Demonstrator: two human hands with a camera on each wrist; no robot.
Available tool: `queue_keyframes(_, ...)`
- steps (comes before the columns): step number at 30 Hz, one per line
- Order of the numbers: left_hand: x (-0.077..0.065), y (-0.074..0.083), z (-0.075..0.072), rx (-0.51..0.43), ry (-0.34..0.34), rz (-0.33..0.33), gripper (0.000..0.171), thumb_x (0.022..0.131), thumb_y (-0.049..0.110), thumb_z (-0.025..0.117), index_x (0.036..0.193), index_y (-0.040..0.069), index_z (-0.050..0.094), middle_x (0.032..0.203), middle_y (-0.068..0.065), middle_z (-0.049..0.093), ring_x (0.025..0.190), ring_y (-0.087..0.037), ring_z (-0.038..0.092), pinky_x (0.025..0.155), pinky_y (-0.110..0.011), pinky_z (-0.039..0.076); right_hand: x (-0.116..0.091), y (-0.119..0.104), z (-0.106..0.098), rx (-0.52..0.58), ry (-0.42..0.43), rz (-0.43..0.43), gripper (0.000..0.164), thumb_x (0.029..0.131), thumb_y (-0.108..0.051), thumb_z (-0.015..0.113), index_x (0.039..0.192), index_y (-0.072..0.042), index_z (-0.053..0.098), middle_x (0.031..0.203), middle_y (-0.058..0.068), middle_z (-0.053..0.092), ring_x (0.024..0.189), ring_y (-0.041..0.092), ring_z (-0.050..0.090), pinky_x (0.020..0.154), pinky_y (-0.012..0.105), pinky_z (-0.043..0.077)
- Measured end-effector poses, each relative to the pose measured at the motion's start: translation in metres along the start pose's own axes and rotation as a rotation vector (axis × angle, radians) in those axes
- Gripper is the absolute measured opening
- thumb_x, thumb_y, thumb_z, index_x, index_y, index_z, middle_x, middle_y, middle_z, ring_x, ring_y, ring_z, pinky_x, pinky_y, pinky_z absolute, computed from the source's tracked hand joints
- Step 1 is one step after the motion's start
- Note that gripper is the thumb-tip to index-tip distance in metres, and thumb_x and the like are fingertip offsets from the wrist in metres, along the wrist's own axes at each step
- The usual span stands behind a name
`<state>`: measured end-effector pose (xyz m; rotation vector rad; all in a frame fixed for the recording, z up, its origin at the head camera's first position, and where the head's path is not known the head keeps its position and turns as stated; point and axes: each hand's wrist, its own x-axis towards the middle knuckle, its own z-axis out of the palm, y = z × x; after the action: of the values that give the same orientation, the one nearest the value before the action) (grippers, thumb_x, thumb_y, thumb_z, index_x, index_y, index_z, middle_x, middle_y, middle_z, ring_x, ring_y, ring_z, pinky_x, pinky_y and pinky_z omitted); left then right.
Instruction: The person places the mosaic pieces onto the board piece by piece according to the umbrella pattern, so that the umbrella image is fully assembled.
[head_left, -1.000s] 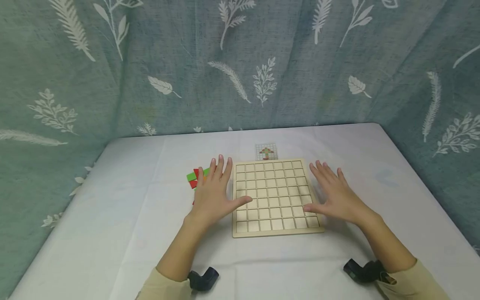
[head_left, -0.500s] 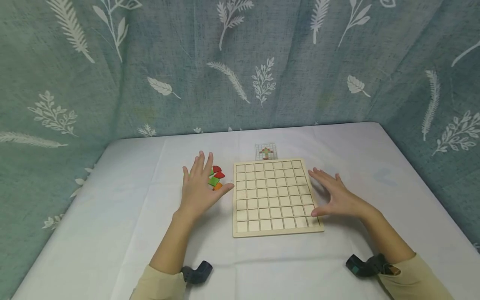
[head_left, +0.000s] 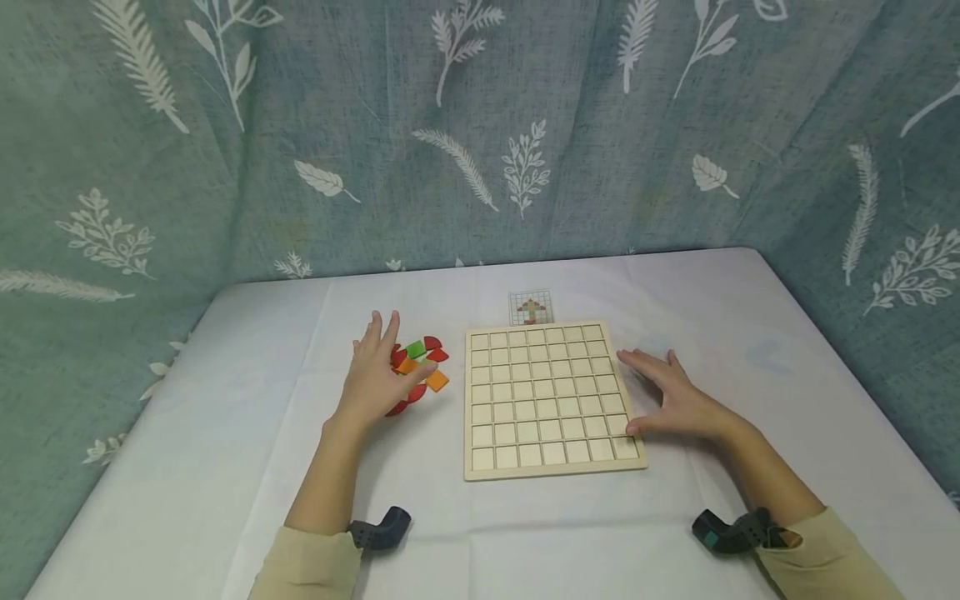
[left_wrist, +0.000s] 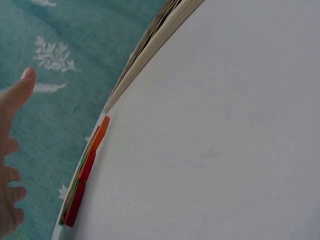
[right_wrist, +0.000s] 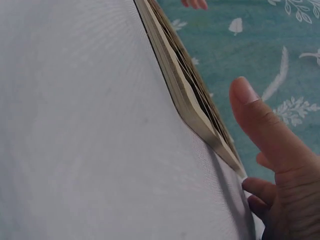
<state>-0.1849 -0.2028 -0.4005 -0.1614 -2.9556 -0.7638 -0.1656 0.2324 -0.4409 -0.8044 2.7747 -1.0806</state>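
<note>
My left hand hovers over a small pile of flat coloured pieces, its fingers extended and thumb spread. Among the pieces are a green square, an orange square and several red rounded pieces; the hand hides part of the pile. In the left wrist view the red pieces lie on the cloth below the fingers. A light wooden grid board lies flat in the middle. Beside its right edge is my right hand, thumb and fingers apart, thumb tip overlapping the frame in the head view. Neither hand holds anything.
A small printed card with a coloured grid pattern lies just behind the board. White cloth covers the table, and a leaf-patterned curtain hangs at the back and sides. Each wrist carries a dark camera.
My left hand has moved left from the board's edge to over the pieces, uncovering more of them. The right hand has drawn slightly off the board to its right edge.
</note>
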Motion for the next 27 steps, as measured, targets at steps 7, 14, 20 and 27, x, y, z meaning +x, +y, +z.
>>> queue_keyframes(7, 0.01, -0.015, 0.001, -0.033, -0.006, -0.086, 0.1, 0.079, 0.069, 0.055, 0.153, 0.019, 0.011, 0.158, -0.014, 0.003, 0.141, -0.047, 0.01, 0.104, -0.066, 0.02, -0.003, 0.004, 0.0, -0.03, 0.009, -0.029, 0.108, 0.059, -0.048, 0.084, 0.143, -0.001, 0.036, 0.145, 0.027, 0.035, 0.135, 0.047, 0.023, 0.107, 0.065, -0.006)
queue_keyframes(14, 0.018, -0.032, 0.005, -0.101, -0.018, -0.151, 0.093, 0.083, 0.064, 0.054, 0.153, 0.019, 0.013, 0.158, -0.016, 0.004, 0.143, -0.041, 0.009, 0.105, -0.065, 0.019, -0.002, 0.004, -0.002, -0.066, 0.025, -0.05, 0.103, 0.059, -0.044, 0.085, 0.141, -0.001, 0.04, 0.145, 0.025, 0.036, 0.134, 0.046, 0.026, 0.106, 0.066, -0.005)
queue_keyframes(20, 0.027, -0.045, 0.008, -0.157, -0.048, -0.197, 0.088, 0.085, 0.062, 0.053, 0.152, 0.017, 0.017, 0.157, -0.019, 0.008, 0.142, -0.042, 0.009, 0.106, -0.065, 0.017, -0.001, 0.007, -0.002, -0.091, 0.016, -0.051, 0.099, 0.059, -0.046, 0.085, 0.139, -0.003, 0.044, 0.146, 0.022, 0.037, 0.136, 0.044, 0.026, 0.106, 0.065, -0.004)
queue_keyframes(27, 0.032, -0.053, 0.01, -0.214, -0.033, -0.219, 0.078, 0.086, 0.053, 0.059, 0.149, 0.016, 0.031, 0.154, -0.019, 0.016, 0.14, -0.039, 0.014, 0.106, -0.062, 0.023, 0.0, 0.009, -0.002, -0.129, 0.012, -0.062, 0.096, 0.059, -0.048, 0.084, 0.137, -0.006, 0.048, 0.146, 0.019, 0.039, 0.136, 0.042, 0.028, 0.107, 0.065, -0.001)
